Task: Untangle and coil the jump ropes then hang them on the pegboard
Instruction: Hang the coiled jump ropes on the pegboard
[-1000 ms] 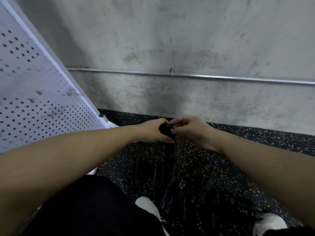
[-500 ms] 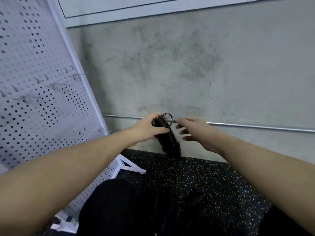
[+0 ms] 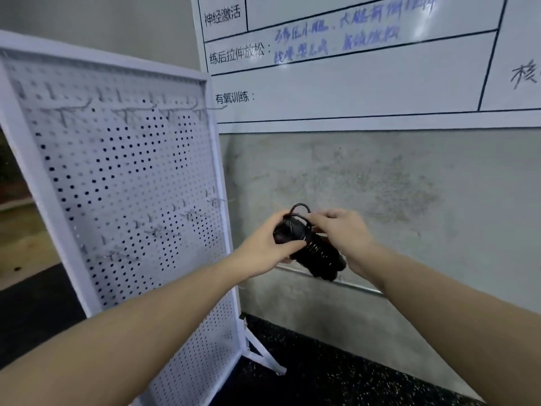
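Note:
A black coiled jump rope point(image 3: 317, 256), its handles wound round with thin cord, is held at chest height in front of the grey wall. My left hand point(image 3: 270, 244) grips the bundle from the left. My right hand point(image 3: 341, 230) holds its upper right side, fingers curled over the top where a small loop of cord sticks up. The white pegboard point(image 3: 123, 177) stands on the left, with metal hooks point(image 3: 164, 111) in a row near its top and several more lower down. All hooks in view are bare.
A whiteboard point(image 3: 366, 83) with a printed grid and blue handwriting hangs on the wall above. A metal pipe point(image 3: 351, 285) runs along the wall behind the hands. The pegboard's white foot point(image 3: 263, 354) rests on black speckled floor point(image 3: 322, 373).
The view has tilted up from the floor to the pegboard and whiteboard. The bundle has risen with my left hand, and my right hand has come back onto it.

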{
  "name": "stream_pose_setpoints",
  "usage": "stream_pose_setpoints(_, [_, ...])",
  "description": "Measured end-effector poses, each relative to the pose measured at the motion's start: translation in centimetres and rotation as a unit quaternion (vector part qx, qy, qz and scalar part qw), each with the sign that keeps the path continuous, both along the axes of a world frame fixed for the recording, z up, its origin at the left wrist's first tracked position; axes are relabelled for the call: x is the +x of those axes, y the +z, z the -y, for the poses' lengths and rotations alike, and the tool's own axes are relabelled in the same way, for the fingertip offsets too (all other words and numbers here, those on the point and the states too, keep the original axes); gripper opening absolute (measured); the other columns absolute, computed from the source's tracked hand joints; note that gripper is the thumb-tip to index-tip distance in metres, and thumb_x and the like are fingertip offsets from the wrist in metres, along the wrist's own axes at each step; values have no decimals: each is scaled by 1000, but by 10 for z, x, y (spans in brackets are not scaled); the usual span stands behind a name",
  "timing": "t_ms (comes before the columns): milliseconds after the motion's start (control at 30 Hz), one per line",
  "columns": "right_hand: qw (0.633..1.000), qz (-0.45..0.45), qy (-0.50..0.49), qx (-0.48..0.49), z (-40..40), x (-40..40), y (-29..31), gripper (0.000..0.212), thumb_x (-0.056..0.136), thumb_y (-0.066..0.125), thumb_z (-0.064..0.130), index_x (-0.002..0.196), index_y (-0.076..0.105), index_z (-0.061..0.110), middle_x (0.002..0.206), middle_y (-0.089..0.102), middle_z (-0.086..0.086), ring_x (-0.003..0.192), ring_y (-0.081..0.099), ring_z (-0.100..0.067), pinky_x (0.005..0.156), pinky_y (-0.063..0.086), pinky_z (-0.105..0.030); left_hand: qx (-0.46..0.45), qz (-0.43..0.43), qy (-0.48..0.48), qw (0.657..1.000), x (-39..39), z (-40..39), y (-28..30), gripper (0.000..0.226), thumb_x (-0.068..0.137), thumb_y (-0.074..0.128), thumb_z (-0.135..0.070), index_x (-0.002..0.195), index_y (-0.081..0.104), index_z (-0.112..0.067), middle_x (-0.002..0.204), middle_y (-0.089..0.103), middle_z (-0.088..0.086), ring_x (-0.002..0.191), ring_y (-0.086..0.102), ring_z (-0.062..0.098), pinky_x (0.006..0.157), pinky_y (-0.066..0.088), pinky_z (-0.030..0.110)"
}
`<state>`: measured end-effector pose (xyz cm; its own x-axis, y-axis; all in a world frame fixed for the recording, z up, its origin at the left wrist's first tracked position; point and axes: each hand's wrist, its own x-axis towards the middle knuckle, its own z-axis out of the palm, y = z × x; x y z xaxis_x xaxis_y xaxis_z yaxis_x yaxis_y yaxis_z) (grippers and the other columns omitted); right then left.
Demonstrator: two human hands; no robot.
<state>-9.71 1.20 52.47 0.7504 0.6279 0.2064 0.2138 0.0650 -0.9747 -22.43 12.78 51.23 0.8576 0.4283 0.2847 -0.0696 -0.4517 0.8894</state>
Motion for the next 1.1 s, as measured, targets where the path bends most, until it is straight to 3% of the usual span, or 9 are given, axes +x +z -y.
stream_pose_setpoints(167, [991, 127, 2, 31, -49, -6, 45, 14, 95, 68, 28, 97, 78, 18, 88, 74, 5, 76, 67, -5, 69, 52, -18, -8, 95, 60, 994, 0, -43, 34, 48, 89, 76, -3, 125, 57, -29, 115, 65, 0, 105, 68, 19, 86, 62, 42])
stream_pose_setpoints(267, [984, 167, 52, 42, -76, -2, 63, 21, 94, 70, 35, 113, 72, 28, 99, 73, 11, 90, 69, -11, 79, 56, -33, -31, 151, 94, 984, 8, -68, 57, 47, 89, 76, -3, 121, 56, -30, 118, 65, 2, 104, 67, 17, 86, 62, 42])
stream_pose_setpoints(400, [957, 284, 64, 6, -116, 11, 85, 30, 94, 69, 29, 124, 68, 30, 99, 68, 20, 101, 66, -11, 90, 55, -34, -35, 186, 133, 973, 22, -104, 86, 46, 88, 77, -4, 116, 55, -35, 119, 64, -3, 104, 67, 16, 88, 62, 44])
stream_pose_setpoints(467, [957, 286, 54, 20, -137, 19, 99, 30, 96, 65, 25, 126, 67, 26, 104, 70, 13, 102, 66, -12, 92, 56, -39, -42, 195, 149, 969, 30, -120, 98, 49, 86, 78, -4, 124, 54, -26, 116, 64, -3, 106, 67, 19, 86, 62, 41])
stream_pose_setpoints(567, [957, 284, 56, 22, -168, 29, 122, 26, 98, 62, 21, 124, 67, 24, 103, 68, 11, 98, 66, -15, 82, 58, -32, -67, 210, 161, 962, 42, -143, 117, 50, 86, 78, -3, 124, 53, -21, 110, 64, -3, 106, 68, 21, 82, 63, 36])
stream_pose_setpoints(700, [951, 308, 34, 19, -198, 38, 146, 31, 96, 62, 26, 128, 66, 23, 117, 67, 5, 104, 66, -22, 93, 56, -44, -79, 224, 176, 955, 54, -166, 138, 49, 86, 78, -2, 123, 52, -21, 112, 66, 1, 111, 69, 29, 88, 62, 46])
stream_pose_setpoints(833, [946, 323, 30, 5, -219, 40, 156, 32, 96, 61, 28, 127, 66, 24, 116, 69, 3, 101, 68, -25, 90, 57, -46, -82, 221, 182, 955, 56, -182, 149, 50, 88, 76, -2, 125, 50, -22, 114, 64, -1, 111, 68, 25, 93, 59, 49])
stream_pose_setpoints(1000, [951, 306, 47, -24, -233, 40, 159, 34, 98, 59, 28, 131, 62, 26, 118, 67, 2, 86, 68, -23, 60, 54, -30, -85, 209, 205, 953, 58, -193, 148, 50, 88, 77, -4, 127, 50, -22, 109, 63, -3, 101, 71, 22, 89, 61, 47])
stream_pose_setpoints(1100, [951, 297, 71, -51, -231, 35, 149, 37, 98, 57, 28, 135, 60, 27, 122, 68, 1, 93, 67, -25, 73, 53, -32, -94, 196, 230, 949, 55, -193, 133, 63, 86, 79, -11, 140, 47, -22, 116, 64, -2, 108, 70, 23, 93, 59, 48])
